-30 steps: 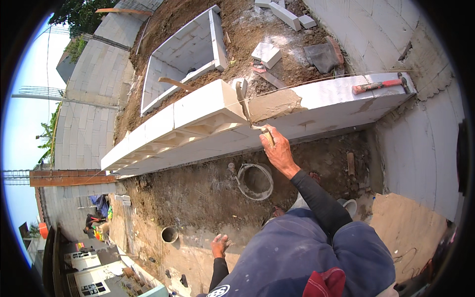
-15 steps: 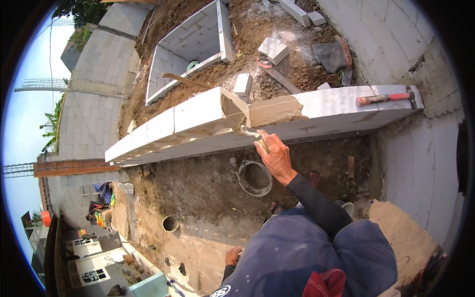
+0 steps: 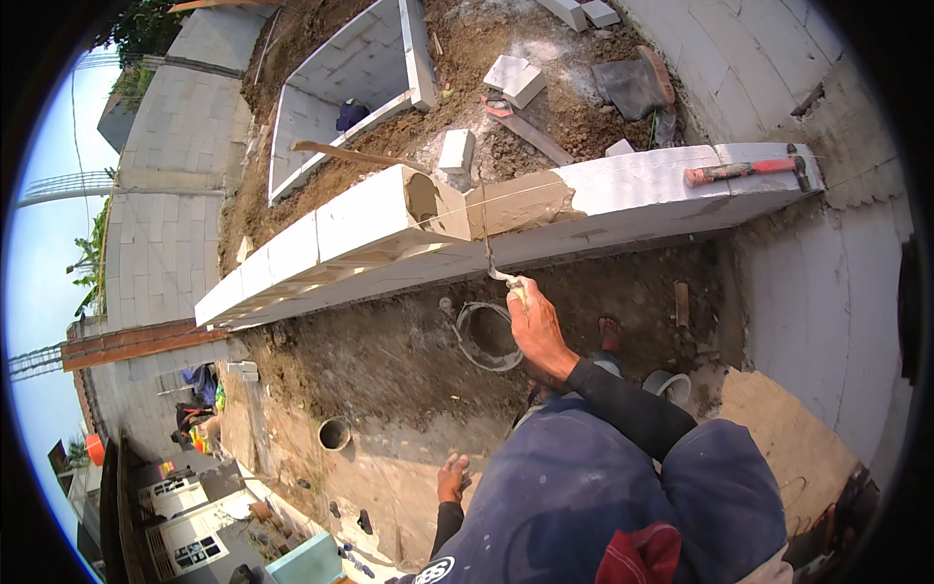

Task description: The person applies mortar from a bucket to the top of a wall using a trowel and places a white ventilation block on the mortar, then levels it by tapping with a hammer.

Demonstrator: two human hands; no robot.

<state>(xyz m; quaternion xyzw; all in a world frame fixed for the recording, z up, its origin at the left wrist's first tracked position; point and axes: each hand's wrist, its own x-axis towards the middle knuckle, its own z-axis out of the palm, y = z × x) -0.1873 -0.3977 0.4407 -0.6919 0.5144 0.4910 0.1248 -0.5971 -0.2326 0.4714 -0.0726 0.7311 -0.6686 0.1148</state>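
Right hand (image 3: pixel 538 331) has drawn the trowel (image 3: pixel 503 277) down off the mortared block (image 3: pixel 516 202) | fingers clenched round its handle, blade up | left hand (image 3: pixel 451 479) hangs slack, empty.

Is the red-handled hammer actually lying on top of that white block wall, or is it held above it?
Touching. In the head view the hammer lies flat along the top face of the white block wall, with no gap and no hand near it.

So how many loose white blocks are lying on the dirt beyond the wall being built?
5, perhaps more hidden. One block stands just behind the wall, two lean together further back, and two lie at the top edge.
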